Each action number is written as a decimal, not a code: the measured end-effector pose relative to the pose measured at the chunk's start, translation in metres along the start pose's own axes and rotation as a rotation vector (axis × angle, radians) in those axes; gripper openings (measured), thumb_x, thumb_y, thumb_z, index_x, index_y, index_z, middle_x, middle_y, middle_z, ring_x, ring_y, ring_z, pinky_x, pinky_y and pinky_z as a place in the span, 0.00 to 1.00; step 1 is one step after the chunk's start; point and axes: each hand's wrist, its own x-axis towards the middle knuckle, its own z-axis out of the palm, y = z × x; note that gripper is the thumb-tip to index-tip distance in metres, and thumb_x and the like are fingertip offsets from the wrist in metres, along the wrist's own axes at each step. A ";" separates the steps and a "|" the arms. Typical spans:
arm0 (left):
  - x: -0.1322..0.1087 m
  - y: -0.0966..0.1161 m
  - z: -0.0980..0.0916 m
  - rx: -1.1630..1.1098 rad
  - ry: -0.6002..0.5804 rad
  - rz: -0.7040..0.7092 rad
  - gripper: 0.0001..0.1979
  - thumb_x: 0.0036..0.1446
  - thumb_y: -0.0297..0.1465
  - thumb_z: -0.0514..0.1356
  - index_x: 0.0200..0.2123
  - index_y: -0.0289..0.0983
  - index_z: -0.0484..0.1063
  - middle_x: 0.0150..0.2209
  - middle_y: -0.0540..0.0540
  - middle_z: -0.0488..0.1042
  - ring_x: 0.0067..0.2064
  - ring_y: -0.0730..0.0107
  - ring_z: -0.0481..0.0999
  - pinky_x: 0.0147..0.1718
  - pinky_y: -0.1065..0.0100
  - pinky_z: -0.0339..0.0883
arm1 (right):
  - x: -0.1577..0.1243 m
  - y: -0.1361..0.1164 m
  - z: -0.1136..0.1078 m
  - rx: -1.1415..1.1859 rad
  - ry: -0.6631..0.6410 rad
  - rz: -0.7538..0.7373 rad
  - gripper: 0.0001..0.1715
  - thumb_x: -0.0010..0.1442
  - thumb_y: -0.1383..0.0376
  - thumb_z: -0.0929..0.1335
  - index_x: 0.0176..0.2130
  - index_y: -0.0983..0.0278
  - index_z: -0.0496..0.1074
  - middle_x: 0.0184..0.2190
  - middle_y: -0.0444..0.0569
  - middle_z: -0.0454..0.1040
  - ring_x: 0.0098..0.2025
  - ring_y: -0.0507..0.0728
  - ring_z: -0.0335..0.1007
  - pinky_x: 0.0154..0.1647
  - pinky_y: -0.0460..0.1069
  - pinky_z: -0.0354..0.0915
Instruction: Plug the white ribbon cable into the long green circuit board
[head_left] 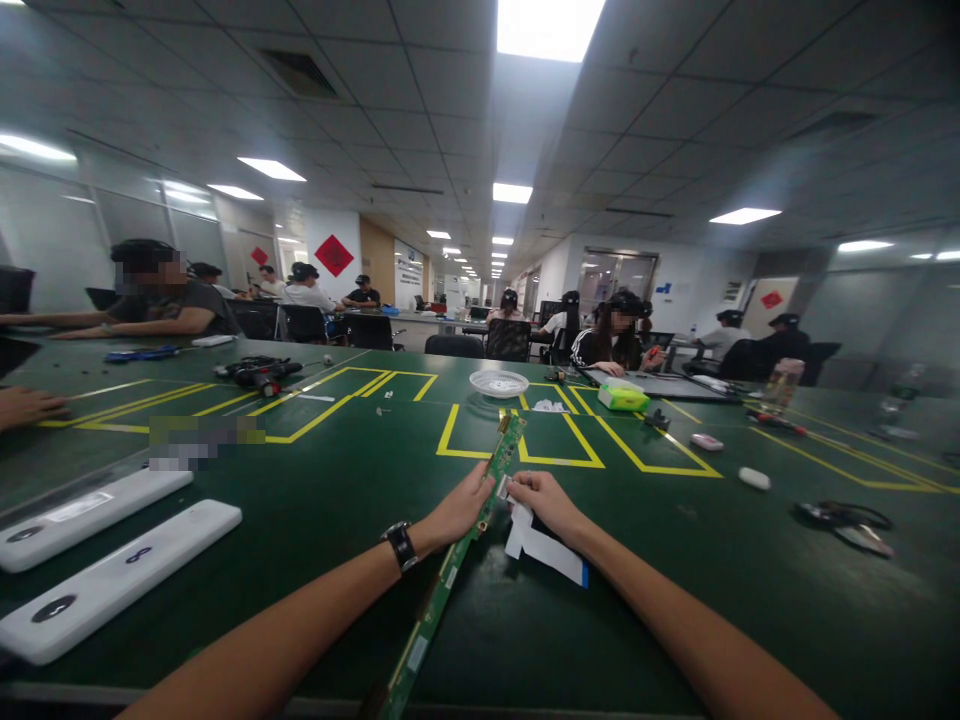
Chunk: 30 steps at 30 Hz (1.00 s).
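Note:
A long, narrow green circuit board (450, 580) lies on the dark green table (675, 600), running from the near edge toward the middle. My left hand (459, 508), with a black watch on the wrist, grips the board from the left side about midway. My right hand (541, 497) pinches a white flat ribbon cable (541, 545) right where it meets the board. The cable trails back toward me and ends in a blue tip.
Two white elongated covers (112, 580) lie at the left. A white dish (499, 383) and a green-and-white box (622, 398) sit beyond yellow tape outlines. A black power screwdriver (259, 374) lies at the back left, cables (847, 520) at the right. Other people sit around the table.

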 end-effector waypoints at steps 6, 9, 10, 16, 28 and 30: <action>-0.002 -0.003 0.003 -0.090 -0.035 -0.035 0.23 0.61 0.45 0.50 0.53 0.37 0.63 0.40 0.46 0.72 0.37 0.69 0.70 0.39 0.69 0.66 | -0.003 -0.008 0.000 0.004 -0.013 -0.017 0.24 0.51 0.48 0.69 0.24 0.66 0.68 0.19 0.41 0.66 0.21 0.48 0.58 0.23 0.44 0.52; -0.002 -0.007 0.005 -0.191 -0.035 -0.119 0.26 0.59 0.48 0.51 0.53 0.37 0.62 0.33 0.48 0.71 0.27 0.74 0.68 0.27 0.73 0.64 | -0.003 -0.011 0.000 0.016 -0.018 -0.013 0.24 0.51 0.48 0.69 0.24 0.66 0.68 0.18 0.40 0.66 0.20 0.48 0.57 0.23 0.44 0.52; -0.002 -0.008 0.005 -0.222 -0.038 -0.157 0.27 0.59 0.50 0.51 0.52 0.37 0.62 0.30 0.49 0.71 0.25 0.76 0.66 0.24 0.74 0.62 | -0.003 -0.012 -0.001 0.013 -0.019 -0.013 0.24 0.51 0.48 0.69 0.24 0.66 0.68 0.18 0.40 0.66 0.20 0.48 0.57 0.23 0.44 0.52; 0.005 -0.005 0.000 -0.218 -0.029 -0.139 0.24 0.60 0.50 0.50 0.44 0.36 0.69 0.35 0.47 0.73 0.34 0.71 0.71 0.36 0.71 0.66 | 0.004 -0.001 -0.011 -0.100 0.041 -0.033 0.22 0.54 0.49 0.67 0.25 0.66 0.69 0.20 0.41 0.67 0.21 0.48 0.58 0.24 0.44 0.53; 0.016 -0.011 -0.037 0.256 0.257 -0.046 0.22 0.63 0.44 0.44 0.47 0.39 0.71 0.47 0.44 0.71 0.52 0.60 0.64 0.55 0.62 0.53 | 0.007 0.021 -0.089 -1.107 0.455 0.134 0.26 0.63 0.52 0.57 0.33 0.65 0.76 0.36 0.58 0.75 0.41 0.62 0.68 0.37 0.51 0.58; 0.017 -0.008 -0.035 0.297 0.241 -0.010 0.22 0.63 0.43 0.44 0.45 0.39 0.72 0.46 0.44 0.72 0.51 0.60 0.65 0.55 0.61 0.53 | 0.005 0.022 -0.092 -1.196 0.448 0.152 0.23 0.62 0.54 0.59 0.36 0.65 0.76 0.40 0.59 0.74 0.43 0.62 0.67 0.37 0.51 0.59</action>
